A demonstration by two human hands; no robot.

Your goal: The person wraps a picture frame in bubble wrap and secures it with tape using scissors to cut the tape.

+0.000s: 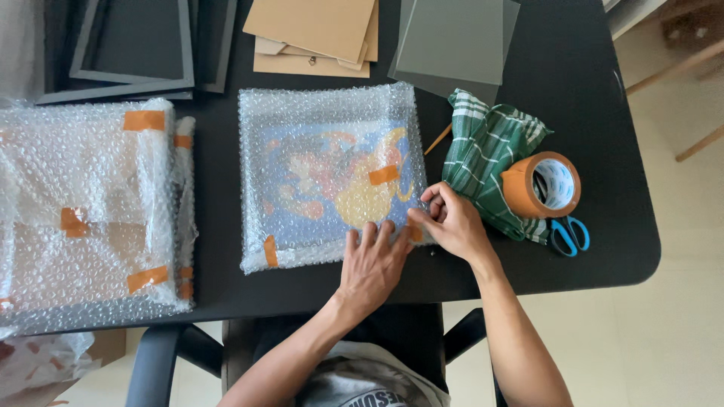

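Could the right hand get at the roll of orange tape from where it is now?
Probably yes. The right hand rests at the bubble-wrapped picture's corner, and the orange tape roll sits close by atop the green cloth, with nothing covering it.

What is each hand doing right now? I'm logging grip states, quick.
Left hand: open, flat on the bubble-wrapped picture.
Right hand: fingers curled, pinching the wrap's lower right corner at an orange tape strip.
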